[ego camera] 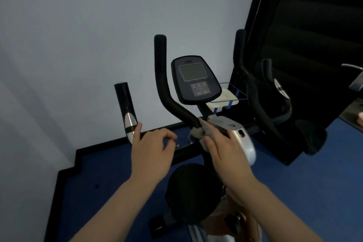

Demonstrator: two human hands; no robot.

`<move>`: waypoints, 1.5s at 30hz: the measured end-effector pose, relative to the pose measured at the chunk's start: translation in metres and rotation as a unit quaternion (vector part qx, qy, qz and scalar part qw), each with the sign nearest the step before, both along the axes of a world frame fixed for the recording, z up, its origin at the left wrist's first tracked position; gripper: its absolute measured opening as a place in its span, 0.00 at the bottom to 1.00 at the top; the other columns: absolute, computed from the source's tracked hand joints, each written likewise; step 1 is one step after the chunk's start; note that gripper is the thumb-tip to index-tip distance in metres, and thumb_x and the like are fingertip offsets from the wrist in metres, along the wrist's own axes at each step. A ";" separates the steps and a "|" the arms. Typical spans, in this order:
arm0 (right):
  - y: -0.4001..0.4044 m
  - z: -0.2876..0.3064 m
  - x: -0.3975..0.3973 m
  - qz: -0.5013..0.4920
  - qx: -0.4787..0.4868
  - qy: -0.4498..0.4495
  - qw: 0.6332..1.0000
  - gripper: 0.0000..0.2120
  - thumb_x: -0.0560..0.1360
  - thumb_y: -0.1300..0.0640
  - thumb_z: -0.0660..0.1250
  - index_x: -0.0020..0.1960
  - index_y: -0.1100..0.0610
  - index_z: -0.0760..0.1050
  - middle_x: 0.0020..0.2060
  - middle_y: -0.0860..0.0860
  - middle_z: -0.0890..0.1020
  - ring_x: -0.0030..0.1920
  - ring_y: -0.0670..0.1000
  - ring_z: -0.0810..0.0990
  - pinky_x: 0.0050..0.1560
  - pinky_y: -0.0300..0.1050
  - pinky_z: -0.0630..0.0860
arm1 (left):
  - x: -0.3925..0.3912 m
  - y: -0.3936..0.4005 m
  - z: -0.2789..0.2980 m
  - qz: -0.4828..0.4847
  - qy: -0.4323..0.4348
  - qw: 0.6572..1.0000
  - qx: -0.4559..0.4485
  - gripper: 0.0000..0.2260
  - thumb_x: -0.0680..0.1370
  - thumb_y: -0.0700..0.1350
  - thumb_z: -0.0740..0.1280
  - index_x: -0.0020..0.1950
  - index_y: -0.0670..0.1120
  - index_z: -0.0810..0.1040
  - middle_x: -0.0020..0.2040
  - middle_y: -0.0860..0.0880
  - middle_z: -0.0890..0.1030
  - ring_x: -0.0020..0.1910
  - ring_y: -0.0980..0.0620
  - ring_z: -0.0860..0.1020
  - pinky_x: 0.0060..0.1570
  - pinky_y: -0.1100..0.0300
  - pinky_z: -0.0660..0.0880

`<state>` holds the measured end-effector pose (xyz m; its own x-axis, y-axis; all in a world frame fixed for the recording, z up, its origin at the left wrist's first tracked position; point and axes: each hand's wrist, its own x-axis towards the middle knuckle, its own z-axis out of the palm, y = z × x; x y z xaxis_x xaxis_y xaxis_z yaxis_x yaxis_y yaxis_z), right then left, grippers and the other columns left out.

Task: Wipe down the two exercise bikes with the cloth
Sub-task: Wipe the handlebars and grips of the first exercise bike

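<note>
I stand behind an exercise bike whose grey console (196, 79) faces me. Its black handlebar (167, 92) rises and curves left of the console. My right hand (222, 149) grips a beige cloth (200, 131) wrapped around the handlebar's lower end, by the silver frame cover (240, 137). My left hand (153, 151) hovers with loosely curled fingers, holding nothing, beside a black and chrome grip (127, 112). The black saddle (194, 186) is below my hands. A second bike's handlebars (269, 92) stand to the right.
A blue wire basket (233, 94) behind the console holds a white folded cloth (225, 98). A pale wall fills the left and back. A dark frame (261, 25) rises at right. The floor (314, 173) is blue with a black skirting edge (86, 149).
</note>
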<state>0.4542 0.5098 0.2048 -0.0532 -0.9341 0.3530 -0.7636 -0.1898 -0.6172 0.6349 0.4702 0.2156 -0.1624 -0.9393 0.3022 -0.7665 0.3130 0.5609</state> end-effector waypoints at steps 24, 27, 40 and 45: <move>-0.013 0.040 0.038 0.194 -0.013 0.337 0.921 0.15 0.82 0.46 0.51 0.60 0.44 0.74 0.49 0.44 0.81 0.47 0.49 0.79 0.41 0.44 0.67 | 0.062 -0.006 -0.031 -0.030 0.129 0.982 -0.134 0.13 0.82 0.37 0.58 0.57 0.46 0.80 0.69 0.51 0.73 0.75 0.55 0.61 0.74 0.59 0.58; -0.018 0.036 0.054 0.196 0.055 0.317 0.927 0.16 0.83 0.45 0.49 0.64 0.45 0.71 0.55 0.46 0.80 0.52 0.51 0.78 0.43 0.45 0.68 | 0.066 -0.008 -0.034 -0.050 0.128 0.981 -0.133 0.13 0.82 0.39 0.58 0.58 0.48 0.80 0.69 0.52 0.73 0.75 0.54 0.61 0.73 0.63 0.57; -0.004 0.034 0.160 -0.066 0.087 0.259 0.960 0.10 0.77 0.49 0.66 0.55 0.53 0.75 0.41 0.51 0.81 0.36 0.50 0.80 0.32 0.41 0.63 | 0.122 -0.061 -0.012 -0.213 -0.054 0.955 -0.200 0.15 0.82 0.48 0.59 0.64 0.48 0.79 0.68 0.55 0.75 0.69 0.54 0.69 0.66 0.54 0.66; -0.026 0.021 0.200 -0.176 0.080 0.045 0.980 0.22 0.83 0.46 0.43 0.77 0.46 0.53 0.61 0.45 0.77 0.54 0.46 0.78 0.50 0.39 0.72 | 0.133 -0.099 -0.001 -0.279 -0.086 0.933 -0.211 0.17 0.82 0.50 0.57 0.68 0.49 0.75 0.74 0.54 0.68 0.77 0.53 0.58 0.75 0.51 0.52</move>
<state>0.6543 0.4843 0.2259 -0.3580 -0.9070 0.2217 -0.8173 0.1896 -0.5441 0.7679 0.3713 0.2143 -0.6700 -0.4978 0.5508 -0.4859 0.8549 0.1817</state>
